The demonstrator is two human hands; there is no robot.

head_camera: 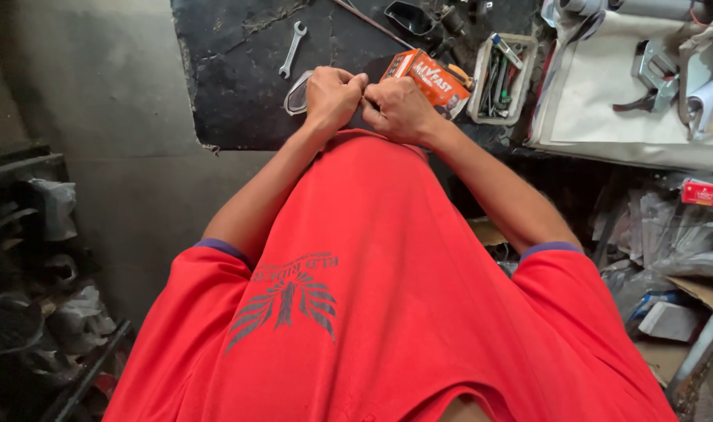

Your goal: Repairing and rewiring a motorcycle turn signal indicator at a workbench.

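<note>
Fists met at upper centre of the frame: the left hand (333, 95) and right hand (399, 109) were curled tight, fingertips pinching something too small to tell, above the dark table (231, 86). Just beside the right hand lay an orange box (431, 78); a wrench (292, 48) lay upper left of them.

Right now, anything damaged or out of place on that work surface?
Yes. The black mat is cracked and its lower-left edge is torn and ragged. A wrench lies loose on it, apart from the tray of tools. Both hands, left hand and right hand, are closed together by the orange box; what they hold is hidden.
</note>
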